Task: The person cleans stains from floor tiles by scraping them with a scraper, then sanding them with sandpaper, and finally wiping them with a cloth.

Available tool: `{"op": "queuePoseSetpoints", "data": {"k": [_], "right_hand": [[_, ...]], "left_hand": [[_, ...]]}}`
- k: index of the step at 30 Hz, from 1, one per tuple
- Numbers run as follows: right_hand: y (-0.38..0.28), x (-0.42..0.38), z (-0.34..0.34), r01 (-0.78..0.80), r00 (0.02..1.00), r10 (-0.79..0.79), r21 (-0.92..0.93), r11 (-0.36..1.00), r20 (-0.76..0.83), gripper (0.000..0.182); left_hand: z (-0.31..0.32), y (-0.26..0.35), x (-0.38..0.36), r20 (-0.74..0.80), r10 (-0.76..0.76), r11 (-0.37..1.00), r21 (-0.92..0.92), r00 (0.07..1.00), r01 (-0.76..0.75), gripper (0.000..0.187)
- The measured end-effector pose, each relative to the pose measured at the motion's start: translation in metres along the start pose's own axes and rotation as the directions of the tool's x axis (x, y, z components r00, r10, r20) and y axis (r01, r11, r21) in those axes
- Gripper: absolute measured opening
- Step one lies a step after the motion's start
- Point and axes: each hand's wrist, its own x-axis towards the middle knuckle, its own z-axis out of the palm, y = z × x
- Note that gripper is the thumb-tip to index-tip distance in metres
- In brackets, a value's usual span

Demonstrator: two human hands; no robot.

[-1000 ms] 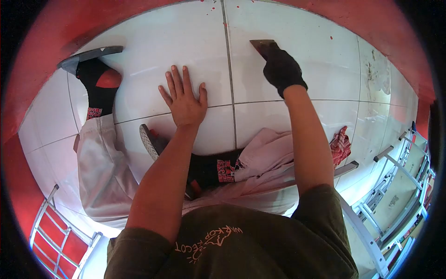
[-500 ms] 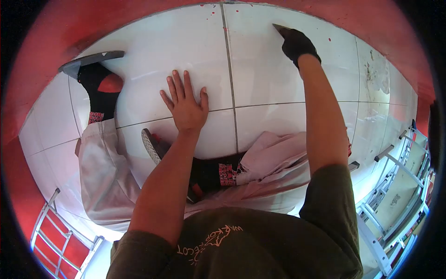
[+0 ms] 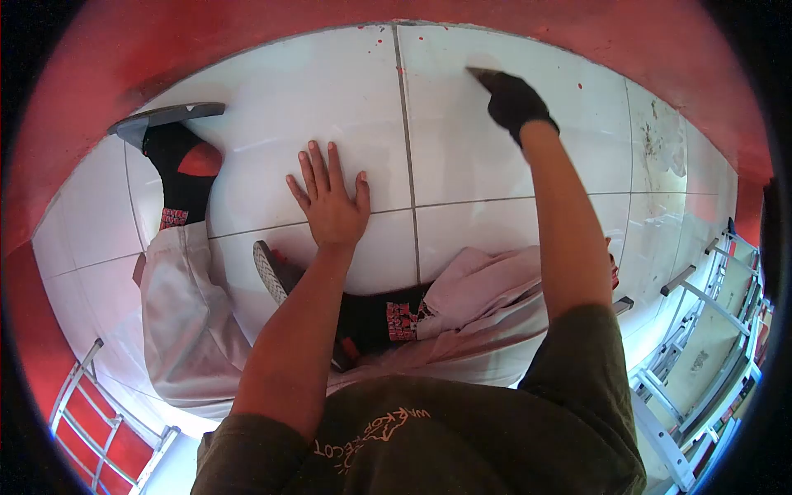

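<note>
My left hand (image 3: 334,202) lies flat on the white tiled floor (image 3: 470,157), bare, with its fingers spread and nothing in it. In a black glove, my right hand (image 3: 520,103) is closed around a scraper (image 3: 480,76). Only the scraper's thin, dark blade shows, pointing left at the floor; its handle is hidden in the fist. Small red paint spots (image 3: 580,86) dot the tile to the right of this hand, and more lie near the grout line (image 3: 402,91) to its left.
A red wall (image 3: 330,16) curves along the far floor edge. My legs are folded, with a sandal (image 3: 169,114) at the left. Metal ladders (image 3: 718,330) lean at the right, and a metal frame (image 3: 103,412) stands at lower left. Brown stains (image 3: 653,136) mark tiles at the right.
My right hand and the scraper have shifted slightly left and nearer to me. The whole view has tilted a little; my left hand stays flat on the floor.
</note>
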Motion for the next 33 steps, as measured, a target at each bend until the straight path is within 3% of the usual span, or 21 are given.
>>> {"op": "queuePoseSetpoints", "data": {"k": [2,5,7,10,11,13,16,17,20,22,23,25,30,33], "right_hand": [[0.003,0.005,0.009,-0.138,0.99,0.138,0.02,0.99,-0.032,0.061],[0.001,0.009,-0.024,0.017,0.996,-0.001,0.182,0.983,-0.09,0.06],[-0.021,0.004,-0.048,-0.21,0.974,0.186,0.198,0.957,0.132,0.06],[-0.015,-0.002,-0.016,0.029,0.997,-0.024,0.071,0.997,-0.066,0.056],[-0.031,-0.018,-0.023,-0.136,0.989,0.142,0.137,0.981,-0.038,0.055],[-0.02,-0.006,-0.008,-0.22,0.973,0.228,0.13,0.967,-0.045,0.054],[-0.001,0.032,-0.017,-0.002,0.985,0.03,0.167,0.986,-0.168,0.057],[-0.021,0.024,-0.048,-0.141,0.989,0.148,0.241,0.96,-0.012,0.062],[-0.028,0.024,-0.064,-0.227,0.967,0.213,0.1,0.969,0.138,0.065],[-0.013,0.029,-0.044,-0.041,0.997,0.043,0.044,0.998,-0.063,0.067],[-0.009,0.034,-0.048,-0.032,0.997,0.034,0.036,0.999,-0.064,0.067],[-0.001,0.035,-0.052,-0.038,0.999,0.036,0.209,0.977,0.014,0.068],[-0.002,0.044,-0.042,-0.062,0.996,0.067,0.077,0.995,-0.062,0.069],[0.012,0.052,-0.036,0.052,0.997,-0.043,0.141,0.989,-0.067,0.067]], "left_hand": [[-0.001,0.0,-0.001,0.033,-0.012,1.0,-0.008,0.999,0.012,0.061],[0.0,-0.001,-0.002,0.02,0.001,1.0,-0.011,1.0,-0.001,0.061],[0.0,-0.001,-0.001,0.021,0.005,1.0,0.0,1.0,-0.005,0.061],[-0.002,-0.001,-0.001,0.008,0.007,1.0,-0.009,1.0,-0.006,0.061],[-0.001,0.0,-0.002,-0.003,0.006,1.0,-0.015,1.0,-0.006,0.061],[-0.001,0.001,-0.002,-0.003,-0.001,1.0,-0.021,1.0,0.001,0.062],[-0.001,0.0,-0.001,-0.003,0.011,1.0,-0.008,1.0,-0.011,0.062],[-0.001,-0.001,-0.001,0.002,0.009,1.0,-0.005,1.0,-0.009,0.062],[-0.002,0.001,-0.001,-0.002,0.004,1.0,-0.025,1.0,-0.004,0.062],[-0.003,0.001,-0.001,0.007,0.0,1.0,-0.023,1.0,0.0,0.061],[-0.002,0.0,-0.001,0.026,-0.008,1.0,-0.01,1.0,0.008,0.061],[-0.003,0.001,-0.002,0.04,-0.018,1.0,-0.01,0.999,0.018,0.061],[-0.004,0.001,0.001,0.023,-0.009,1.0,-0.015,1.0,0.009,0.061],[-0.005,-0.001,-0.004,0.065,-0.028,0.999,-0.02,0.998,0.03,0.061]]}}
